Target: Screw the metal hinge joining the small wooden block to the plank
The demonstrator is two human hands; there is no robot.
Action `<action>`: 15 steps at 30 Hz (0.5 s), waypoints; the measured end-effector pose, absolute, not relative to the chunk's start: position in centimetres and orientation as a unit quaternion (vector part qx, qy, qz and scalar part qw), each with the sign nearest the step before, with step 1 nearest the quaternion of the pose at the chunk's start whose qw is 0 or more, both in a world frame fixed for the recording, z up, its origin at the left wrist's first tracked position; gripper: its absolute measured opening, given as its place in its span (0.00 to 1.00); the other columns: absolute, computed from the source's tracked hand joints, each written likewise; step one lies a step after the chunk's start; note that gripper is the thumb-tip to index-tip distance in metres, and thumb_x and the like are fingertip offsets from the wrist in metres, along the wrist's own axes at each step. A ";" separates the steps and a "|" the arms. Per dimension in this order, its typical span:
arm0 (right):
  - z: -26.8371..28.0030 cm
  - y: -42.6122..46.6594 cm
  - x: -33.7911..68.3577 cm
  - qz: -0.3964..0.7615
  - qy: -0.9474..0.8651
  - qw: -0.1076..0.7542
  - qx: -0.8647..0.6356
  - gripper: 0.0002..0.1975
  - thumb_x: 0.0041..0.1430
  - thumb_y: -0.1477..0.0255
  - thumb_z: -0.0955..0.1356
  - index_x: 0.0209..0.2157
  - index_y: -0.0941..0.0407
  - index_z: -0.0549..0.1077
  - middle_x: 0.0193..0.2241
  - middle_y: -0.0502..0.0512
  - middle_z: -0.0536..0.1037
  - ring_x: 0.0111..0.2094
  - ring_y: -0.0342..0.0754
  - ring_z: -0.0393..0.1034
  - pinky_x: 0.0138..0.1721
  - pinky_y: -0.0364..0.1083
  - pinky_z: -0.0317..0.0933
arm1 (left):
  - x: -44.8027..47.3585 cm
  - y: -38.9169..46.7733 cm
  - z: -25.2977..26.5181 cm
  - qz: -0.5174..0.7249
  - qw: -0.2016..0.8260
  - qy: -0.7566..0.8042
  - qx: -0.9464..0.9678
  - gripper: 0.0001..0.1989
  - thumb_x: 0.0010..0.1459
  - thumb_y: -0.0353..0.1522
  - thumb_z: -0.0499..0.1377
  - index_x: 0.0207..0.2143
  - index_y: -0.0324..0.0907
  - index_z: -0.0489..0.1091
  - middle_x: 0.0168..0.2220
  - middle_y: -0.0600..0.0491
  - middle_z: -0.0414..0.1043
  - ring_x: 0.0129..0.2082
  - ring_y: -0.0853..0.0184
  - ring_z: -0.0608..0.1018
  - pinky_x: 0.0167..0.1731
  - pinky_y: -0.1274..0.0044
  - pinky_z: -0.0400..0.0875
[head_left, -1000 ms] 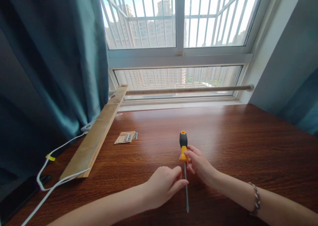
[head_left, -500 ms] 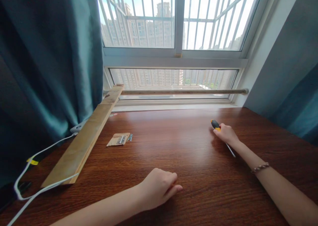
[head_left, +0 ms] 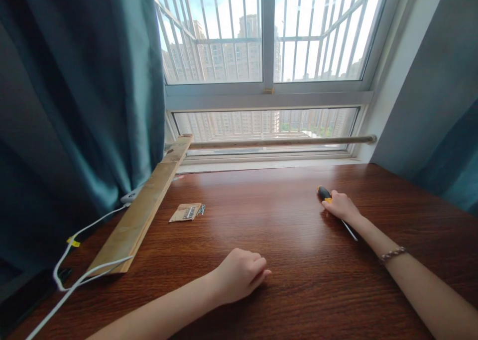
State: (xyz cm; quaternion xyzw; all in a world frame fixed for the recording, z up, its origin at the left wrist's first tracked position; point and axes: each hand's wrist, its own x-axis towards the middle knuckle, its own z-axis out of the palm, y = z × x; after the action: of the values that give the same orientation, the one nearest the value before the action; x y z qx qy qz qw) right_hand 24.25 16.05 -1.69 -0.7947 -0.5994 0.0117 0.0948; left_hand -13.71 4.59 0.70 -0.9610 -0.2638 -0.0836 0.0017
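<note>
My right hand (head_left: 341, 205) is closed around a screwdriver (head_left: 324, 193) at the right side of the brown wooden table. The black and yellow handle sticks out past my fingers, and the metal shaft points back toward me below my wrist. My left hand (head_left: 242, 276) rests near the table's front middle, its fingers curled in a loose fist with nothing showing in them. Beyond it, to the left, lies a small flat tan piece (head_left: 179, 213) with a metal hinge-like plate (head_left: 189, 212) on it. Several screws (head_left: 201, 209) lie against its right edge.
On the left a long wooden board (head_left: 145, 205) slants away toward the window. A white cable (head_left: 74, 285) crosses its near end, and a white device (head_left: 130, 195) sits behind it. A blue curtain (head_left: 112, 81) hangs at the left; a rail (head_left: 284, 142) spans the window.
The view has tilted up and shifted slightly left. My left fingers have drawn in a little closer together. My right hand keeps its hold on the screwdriver.
</note>
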 end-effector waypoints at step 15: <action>-2.1 16.3 24.6 0.019 -0.597 0.079 -0.798 0.22 0.53 0.62 0.64 0.44 0.63 0.67 0.36 0.70 0.75 0.40 0.61 0.72 0.36 0.48 0.59 | -13.8 4.5 -0.6 -0.093 0.121 -0.162 -0.975 0.10 0.62 0.34 0.49 0.28 0.42 0.62 0.25 0.55 0.70 0.22 0.68 0.73 0.19 0.75 0.61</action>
State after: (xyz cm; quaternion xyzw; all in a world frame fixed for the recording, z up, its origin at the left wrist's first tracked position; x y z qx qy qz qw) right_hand 24.56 16.25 -2.12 -0.7985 -0.5966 0.0191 0.0787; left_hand -13.81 4.50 -0.56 -0.9749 -0.1617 -0.0933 0.1214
